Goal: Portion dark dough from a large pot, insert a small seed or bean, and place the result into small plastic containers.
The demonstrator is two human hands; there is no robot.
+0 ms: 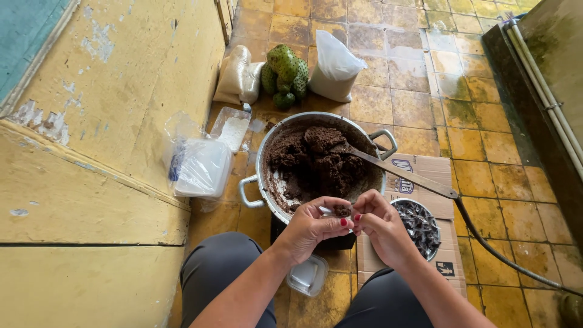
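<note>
Pinching small brown lump [342,211] between left hand [313,226] and right hand [378,223] fingertips, fingers curled | aluminium pot [261,161]: dark brown paste [316,161], wooden spoon [398,172]

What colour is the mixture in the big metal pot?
Dark brown, seen in the head view: the clumpy mixture fills the round metal pot.

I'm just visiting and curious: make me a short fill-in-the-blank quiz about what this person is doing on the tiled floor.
1. Both hands, left hand and right hand, pinch a small lump of brown paste above the round metal ____.
2. A long wooden spoon rests in the pot, its handle pointing to the ____ of the picture.
3. The small metal bowl of dark pieces sits on flattened ____.
4. The spiky soursop fruits by the wall are ____ in colour.

Missing words: pot; right; cardboard; green
</note>
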